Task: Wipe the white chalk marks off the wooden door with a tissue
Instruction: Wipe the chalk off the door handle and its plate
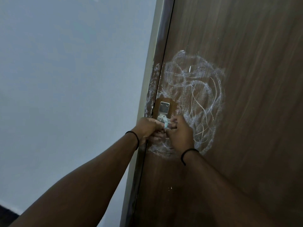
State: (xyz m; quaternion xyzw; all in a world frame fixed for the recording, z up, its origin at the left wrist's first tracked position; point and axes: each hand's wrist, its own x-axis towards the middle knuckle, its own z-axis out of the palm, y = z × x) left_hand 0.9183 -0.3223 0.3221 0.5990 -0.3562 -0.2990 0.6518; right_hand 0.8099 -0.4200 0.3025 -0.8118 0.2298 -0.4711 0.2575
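Note:
A dark brown wooden door (pixel 246 79) fills the right side of the head view. White chalk marks (pixel 196 89) swirl over it in a big smeared patch beside its left edge, and some chalk lies on the frame strip too. My left hand (pixel 146 126) and my right hand (pixel 180 131) meet low in that patch, both pinching a small crumpled pale tissue (pixel 165 122) between their fingertips. The tissue is held just in front of a metal latch plate, and most of it is hidden by my fingers.
A metal latch plate (pixel 164 106) is screwed to the door just above my hands. The door frame (pixel 157 54) runs up the left edge of the door. A pale grey wall (pixel 65 79) lies to the left.

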